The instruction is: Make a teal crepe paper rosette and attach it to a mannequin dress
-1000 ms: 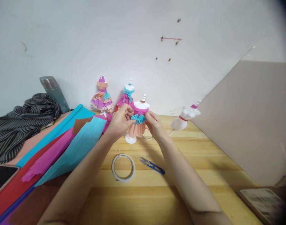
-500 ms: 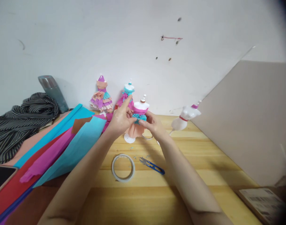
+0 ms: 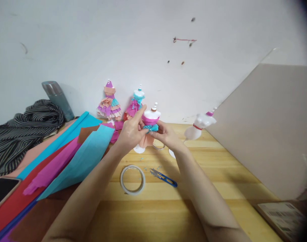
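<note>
A small white mannequin point(image 3: 151, 116) in a pink top and peach paper skirt stands on the wooden table point(image 3: 168, 208). My left hand point(image 3: 131, 131) holds its left side, index finger raised along the bust. My right hand point(image 3: 166, 133) pinches a teal pleated paper bow point(image 3: 150, 127) against the mannequin's waist. Both hands hide most of the skirt.
Two dressed mannequins point(image 3: 109, 102) point(image 3: 135, 102) stand by the wall, a bare one point(image 3: 197, 126) leans at the right. A tape roll point(image 3: 132, 174) and blue snips point(image 3: 165, 177) lie in front. Coloured crepe sheets point(image 3: 75, 154), striped cloth point(image 3: 25, 129), flask point(image 3: 57, 99), phone point(image 3: 2, 191) left; grey board point(image 3: 266, 127) right.
The teal bow has been pressed flatter and smaller at the mannequin's waist. My left index finger rose along the bust, and my right hand closed in nearer the bow.
</note>
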Demonstrator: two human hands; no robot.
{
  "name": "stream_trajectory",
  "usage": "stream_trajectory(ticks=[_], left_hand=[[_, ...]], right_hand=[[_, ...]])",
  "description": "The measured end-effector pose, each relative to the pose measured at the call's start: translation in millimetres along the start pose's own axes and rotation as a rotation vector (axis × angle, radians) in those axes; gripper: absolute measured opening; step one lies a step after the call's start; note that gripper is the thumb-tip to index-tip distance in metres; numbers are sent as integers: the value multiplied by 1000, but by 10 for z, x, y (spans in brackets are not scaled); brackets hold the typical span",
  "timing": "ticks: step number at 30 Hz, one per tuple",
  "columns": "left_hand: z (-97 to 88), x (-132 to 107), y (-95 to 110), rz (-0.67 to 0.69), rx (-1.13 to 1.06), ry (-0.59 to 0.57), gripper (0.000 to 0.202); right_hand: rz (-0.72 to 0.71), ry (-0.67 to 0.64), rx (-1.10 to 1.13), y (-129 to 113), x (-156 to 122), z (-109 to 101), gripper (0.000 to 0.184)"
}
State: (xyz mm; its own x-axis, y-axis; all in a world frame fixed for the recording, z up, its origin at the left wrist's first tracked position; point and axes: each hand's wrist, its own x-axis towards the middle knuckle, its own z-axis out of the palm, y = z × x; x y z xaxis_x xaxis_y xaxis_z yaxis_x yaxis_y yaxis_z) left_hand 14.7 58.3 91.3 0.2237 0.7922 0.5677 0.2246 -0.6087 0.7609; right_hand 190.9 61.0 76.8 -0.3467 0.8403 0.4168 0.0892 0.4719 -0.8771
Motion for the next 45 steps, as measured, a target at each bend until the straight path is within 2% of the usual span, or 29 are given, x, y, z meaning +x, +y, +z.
stream_trajectory(ticks=[13, 18, 24, 31, 39, 45], left_hand=[[43, -33, 16, -16, 56, 36, 81], [29, -19, 9, -82, 31, 58, 86], [38, -4, -52, -44, -11, 133, 81], [61, 27, -70, -143, -191, 123, 87], [103, 11, -94, -106, -218, 148, 90], [128, 30, -142, -141, -282, 165, 88]], right_hand=[[9, -92, 4, -40, -9, -86, 33], [2, -60, 18, 16, 21, -58, 33], [13, 26, 46, 6, 30, 36, 32], [-12, 110, 31, 29, 41, 117, 29], [-11, 149, 47, 107, 43, 111, 27], [-20, 173, 46, 85, 56, 119, 25]])
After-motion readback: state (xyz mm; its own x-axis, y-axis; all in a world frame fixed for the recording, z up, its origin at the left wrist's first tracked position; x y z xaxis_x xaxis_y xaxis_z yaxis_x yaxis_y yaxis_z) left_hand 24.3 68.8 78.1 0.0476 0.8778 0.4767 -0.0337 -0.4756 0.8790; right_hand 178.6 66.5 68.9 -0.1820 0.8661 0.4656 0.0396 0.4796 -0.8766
